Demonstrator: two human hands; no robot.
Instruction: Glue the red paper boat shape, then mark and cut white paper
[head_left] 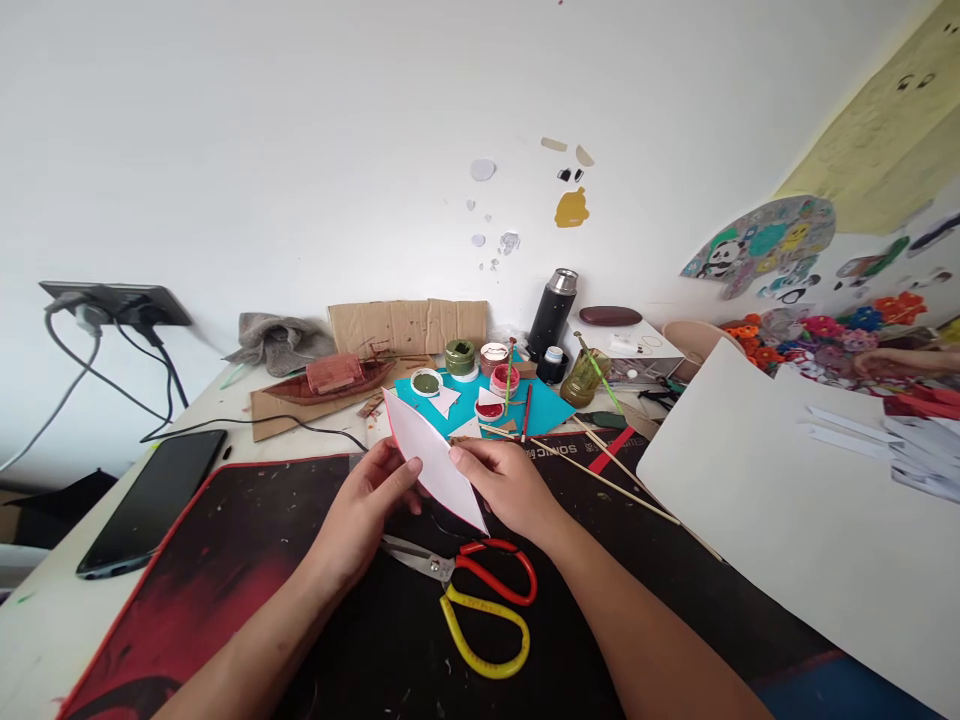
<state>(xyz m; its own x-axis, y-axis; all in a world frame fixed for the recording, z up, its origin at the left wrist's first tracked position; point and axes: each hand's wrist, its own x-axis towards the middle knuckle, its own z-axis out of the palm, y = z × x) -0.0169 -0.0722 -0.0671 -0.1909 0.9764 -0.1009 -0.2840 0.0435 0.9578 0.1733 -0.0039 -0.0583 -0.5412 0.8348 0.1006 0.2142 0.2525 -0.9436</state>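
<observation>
A leaf-shaped piece of white paper with a thin red edge is held up in front of me, tilted, its tip pointing down to the right. My left hand grips its left side, thumb on the face and fingers behind. On the upper right edge, my right hand pinches the same paper between thumb and fingers. Just below both hands lies a pair of scissors with one red and one yellow handle, on the dark mat. The fingers behind the paper are partly hidden.
Open paint jars and brushes stand on a blue sheet at the back. A small boat model sits left of them. A phone lies at left, thin sticks and a large white sheet at right. Another person's hand shows far right.
</observation>
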